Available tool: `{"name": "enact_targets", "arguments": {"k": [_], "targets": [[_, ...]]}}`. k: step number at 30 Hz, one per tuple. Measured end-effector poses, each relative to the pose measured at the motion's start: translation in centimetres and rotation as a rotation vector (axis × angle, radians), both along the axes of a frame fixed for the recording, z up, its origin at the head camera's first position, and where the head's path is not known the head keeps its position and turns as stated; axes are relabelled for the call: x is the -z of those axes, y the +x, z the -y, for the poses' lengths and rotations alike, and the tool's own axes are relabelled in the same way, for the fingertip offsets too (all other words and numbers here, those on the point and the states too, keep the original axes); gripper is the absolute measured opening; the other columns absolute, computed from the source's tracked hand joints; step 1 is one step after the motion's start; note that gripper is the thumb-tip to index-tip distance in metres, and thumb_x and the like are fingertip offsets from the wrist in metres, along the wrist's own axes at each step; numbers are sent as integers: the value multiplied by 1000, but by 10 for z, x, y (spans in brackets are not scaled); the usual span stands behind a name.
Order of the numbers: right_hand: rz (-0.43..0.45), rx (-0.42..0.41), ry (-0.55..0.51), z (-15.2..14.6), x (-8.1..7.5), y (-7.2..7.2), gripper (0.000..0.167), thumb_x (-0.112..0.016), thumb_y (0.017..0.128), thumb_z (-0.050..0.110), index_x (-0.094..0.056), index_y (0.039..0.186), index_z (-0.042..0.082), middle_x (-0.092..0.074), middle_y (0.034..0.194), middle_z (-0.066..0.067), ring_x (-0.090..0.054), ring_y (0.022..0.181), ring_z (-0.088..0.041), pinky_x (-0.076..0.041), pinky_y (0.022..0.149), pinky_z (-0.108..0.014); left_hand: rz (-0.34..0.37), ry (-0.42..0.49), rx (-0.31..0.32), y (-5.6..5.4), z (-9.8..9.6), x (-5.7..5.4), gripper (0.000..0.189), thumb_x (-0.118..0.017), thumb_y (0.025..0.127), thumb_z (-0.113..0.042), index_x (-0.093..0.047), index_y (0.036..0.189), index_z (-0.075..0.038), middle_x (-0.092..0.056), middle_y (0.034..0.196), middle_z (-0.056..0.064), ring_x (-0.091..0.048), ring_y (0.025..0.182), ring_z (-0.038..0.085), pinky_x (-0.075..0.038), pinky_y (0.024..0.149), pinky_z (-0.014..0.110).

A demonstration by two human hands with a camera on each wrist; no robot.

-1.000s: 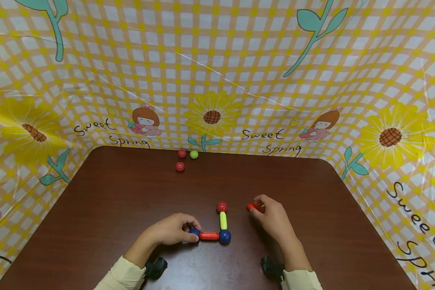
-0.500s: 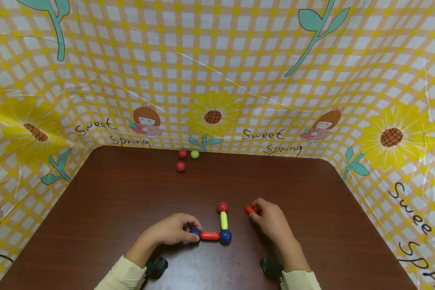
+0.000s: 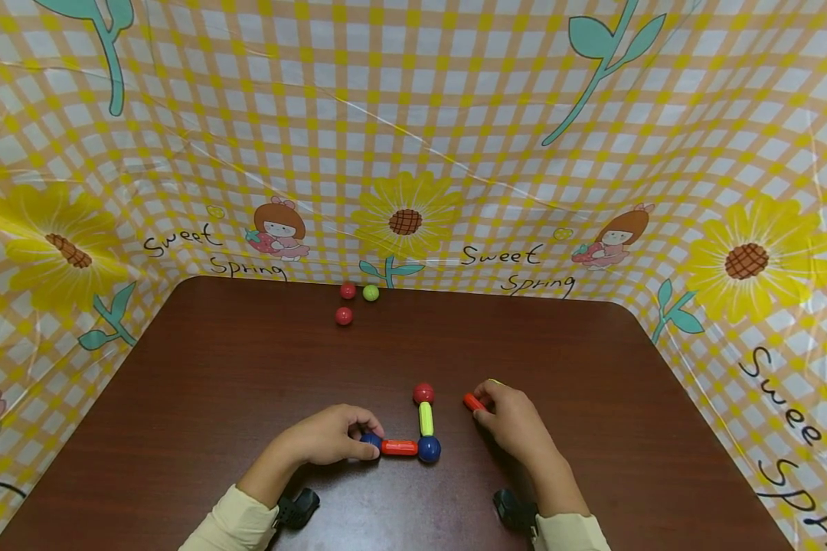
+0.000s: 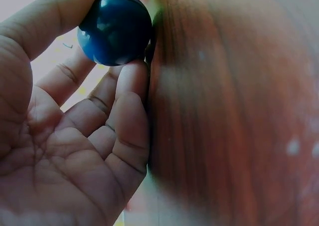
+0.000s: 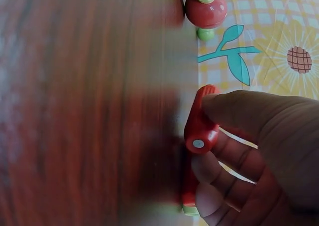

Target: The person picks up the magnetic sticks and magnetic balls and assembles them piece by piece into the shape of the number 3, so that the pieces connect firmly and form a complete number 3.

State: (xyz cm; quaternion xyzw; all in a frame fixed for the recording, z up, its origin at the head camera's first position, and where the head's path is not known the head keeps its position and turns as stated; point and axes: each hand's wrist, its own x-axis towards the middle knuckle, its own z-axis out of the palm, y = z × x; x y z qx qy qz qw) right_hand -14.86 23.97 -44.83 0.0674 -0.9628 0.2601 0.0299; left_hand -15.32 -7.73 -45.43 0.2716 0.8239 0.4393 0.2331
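Note:
In the head view my left hand (image 3: 334,436) pinches a blue ball (image 4: 115,29) at the left end of an L-shaped figure. A red magnetic stick (image 3: 400,448) joins that ball to a second blue ball (image 3: 429,449). From there a yellow-green stick (image 3: 425,419) leads up to a red ball (image 3: 423,393). To the right, my right hand (image 3: 517,417) holds another red stick (image 5: 202,120) between thumb and fingers, its metal end showing in the right wrist view. Behind it, by the lower fingers, lies one more red piece (image 5: 189,188), partly hidden.
Two red balls (image 3: 344,316) and a green ball (image 3: 371,293) lie at the back of the dark wooden table (image 3: 248,344). A yellow-green bit (image 3: 496,381) peeks out behind the right hand. A checked cloth (image 3: 413,115) encloses the table's back and sides.
My right hand has shifted slightly towards me, and the red stick in it has turned and moved a little left. The left hand and the figure stay in place.

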Motion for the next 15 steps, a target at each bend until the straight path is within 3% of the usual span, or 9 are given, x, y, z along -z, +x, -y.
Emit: {"name": "enact_targets", "arguments": {"k": [15], "targets": [[80,52,-280,14,0,-11,19,-73,88,9,-66,105,9,-62,90,-2,-55,79,-17,-47,68,-32,19,1,-5,0,0,1,15,-77,86,-17,-70,100,-17,-55,72,-4,-50,66,10,-40,59,25]]}}
